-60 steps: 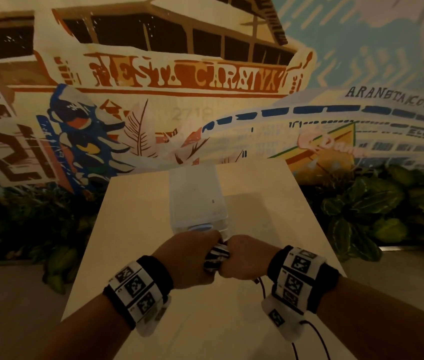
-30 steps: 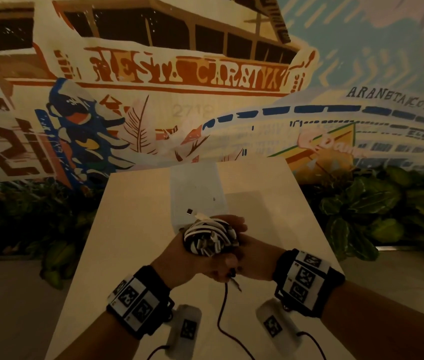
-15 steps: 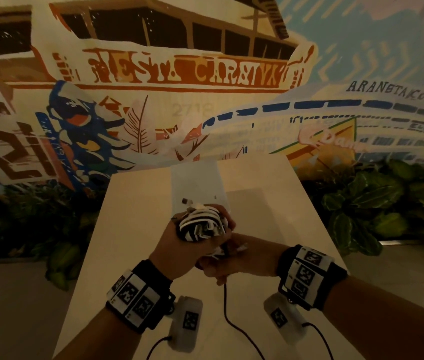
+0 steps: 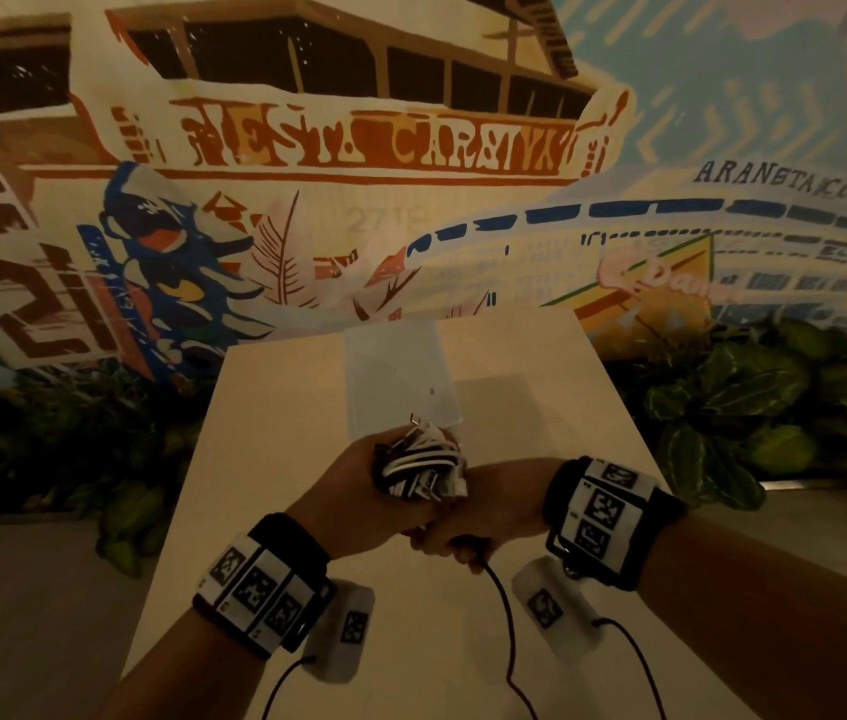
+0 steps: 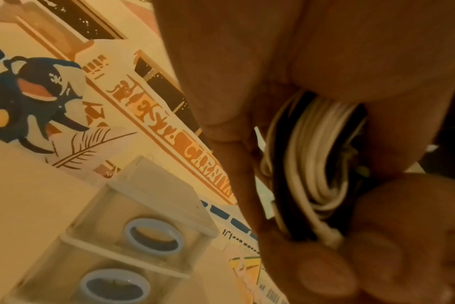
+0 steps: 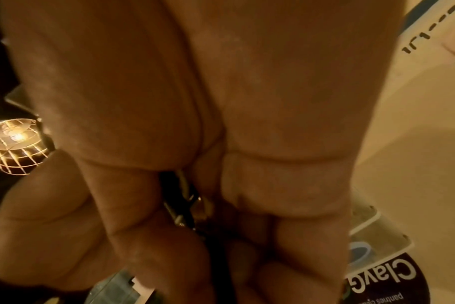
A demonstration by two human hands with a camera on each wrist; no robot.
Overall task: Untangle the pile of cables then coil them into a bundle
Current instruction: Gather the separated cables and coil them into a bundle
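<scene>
White and black cable loops make up the bundle (image 4: 419, 467), which sits in the left hand (image 4: 359, 504), held above the middle of the pale table (image 4: 265, 459), just short of the clear plastic drawer box (image 4: 400, 376) that stands toward the table's far edge. The left wrist view shows that hand's fingers (image 5: 221, 102) and thumb curled round the coil (image 5: 314, 156), with a white plug end lying at its lower side. The right hand (image 4: 484, 517) is pressed against the left from the right side, just below the bundle, and its fingers (image 6: 148, 185) pinch a black cable with a metal-tipped plug (image 6: 187, 203). From that pinch the loose black tail (image 4: 507, 631) drops toward the near edge of the table and runs out of view. The relation that matters is this: the free tail leaves the bundle downward and toward the person, on the right hand's side, while the coil's loops run across the left palm. The right hand is therefore the nearer one to carry the tail up and round the coil, probably as one of the last turns. How much tail remains cannot be told.
</scene>
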